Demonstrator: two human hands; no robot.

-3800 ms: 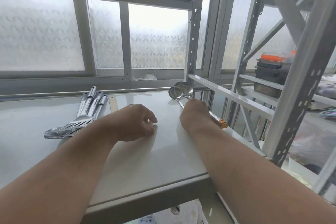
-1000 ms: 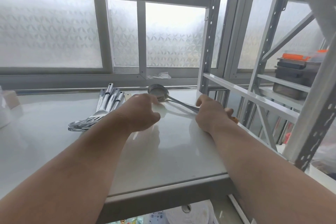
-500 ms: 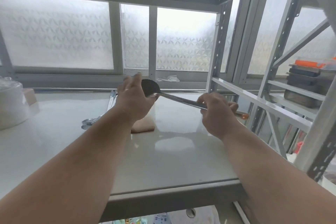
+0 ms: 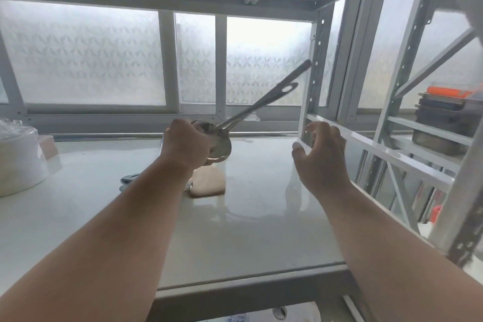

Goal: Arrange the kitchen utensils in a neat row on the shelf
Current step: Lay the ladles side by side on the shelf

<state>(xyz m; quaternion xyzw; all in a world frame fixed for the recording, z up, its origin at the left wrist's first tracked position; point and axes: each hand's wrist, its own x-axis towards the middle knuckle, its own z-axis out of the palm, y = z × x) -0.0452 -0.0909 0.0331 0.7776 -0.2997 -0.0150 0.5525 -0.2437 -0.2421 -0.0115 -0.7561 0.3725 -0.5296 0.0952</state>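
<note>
Above shelf: ladles in left hand

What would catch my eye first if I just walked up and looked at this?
Most striking are the ladles, gripped by their bowls in the left hand above the middle of the white shelf, handles slanting up to the right against the frosted window. The right hand hovers open beside them, holding nothing. Farther right, dark trays sit stacked on a neighbouring rack.

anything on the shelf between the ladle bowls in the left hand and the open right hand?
Head view: nothing. Between the ladles held by the left hand and the empty right hand, only bare shelf shows. The tan pad lies below the left hand.
</note>
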